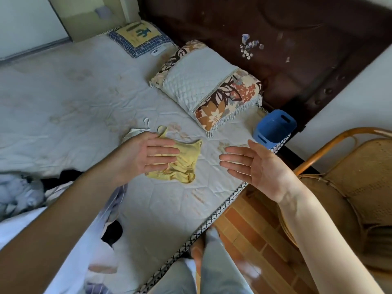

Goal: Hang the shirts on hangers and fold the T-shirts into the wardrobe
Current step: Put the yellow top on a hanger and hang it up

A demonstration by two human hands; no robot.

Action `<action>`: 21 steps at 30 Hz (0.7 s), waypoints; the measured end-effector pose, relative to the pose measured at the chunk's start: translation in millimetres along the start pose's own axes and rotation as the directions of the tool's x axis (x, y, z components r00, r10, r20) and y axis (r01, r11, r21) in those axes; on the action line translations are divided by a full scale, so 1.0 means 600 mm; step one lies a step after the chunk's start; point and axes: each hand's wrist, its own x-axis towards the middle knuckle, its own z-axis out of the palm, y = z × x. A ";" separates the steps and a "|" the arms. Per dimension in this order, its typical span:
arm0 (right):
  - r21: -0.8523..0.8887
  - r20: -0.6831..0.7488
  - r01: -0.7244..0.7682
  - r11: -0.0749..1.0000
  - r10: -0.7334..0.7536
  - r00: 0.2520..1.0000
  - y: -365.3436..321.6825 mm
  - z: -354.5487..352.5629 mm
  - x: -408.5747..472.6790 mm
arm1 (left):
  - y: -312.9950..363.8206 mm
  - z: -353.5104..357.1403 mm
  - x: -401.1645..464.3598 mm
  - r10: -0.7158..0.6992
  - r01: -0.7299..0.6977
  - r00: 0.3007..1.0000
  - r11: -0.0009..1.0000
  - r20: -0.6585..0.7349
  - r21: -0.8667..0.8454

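Observation:
A small yellow strappy top [184, 161] lies crumpled on the pale quilted bed [74, 92], near the bed's right edge. My left hand [148, 154] hovers palm-up over the top's left part, fingers straight, holding nothing. Palm-up too, my right hand [252, 164] floats to the right of the top, above the bed's edge, fingers straight and empty. A white garment [135, 132] peeks out beyond my left hand. A heap of white, striped and dark clothes [63, 209] lies on the bed at lower left, partly hidden by my left arm.
A quilted floral pillow [210, 90] and a blue-checked cushion [141, 37] lie at the head of the bed by the dark headboard [275, 28]. A blue plastic basket [273, 128] sits at the bed's corner. A rattan chair [350, 177] stands right, on the tiled floor [250, 240].

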 end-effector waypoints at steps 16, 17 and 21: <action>-0.090 0.046 -0.317 0.944 0.322 0.946 -0.112 -0.095 0.470 | 0.055 -0.061 0.388 -0.182 0.164 0.953 0.982 -0.242 -0.090; -0.099 0.030 -0.337 0.936 0.342 0.939 -0.112 -0.100 0.503 | 0.055 -0.067 0.417 -0.208 0.193 0.944 0.978 -0.255 -0.083; -0.156 -0.022 -0.420 0.894 0.422 0.907 -0.104 -0.106 0.639 | 0.059 -0.092 0.515 -0.271 0.255 0.906 0.963 -0.325 -0.093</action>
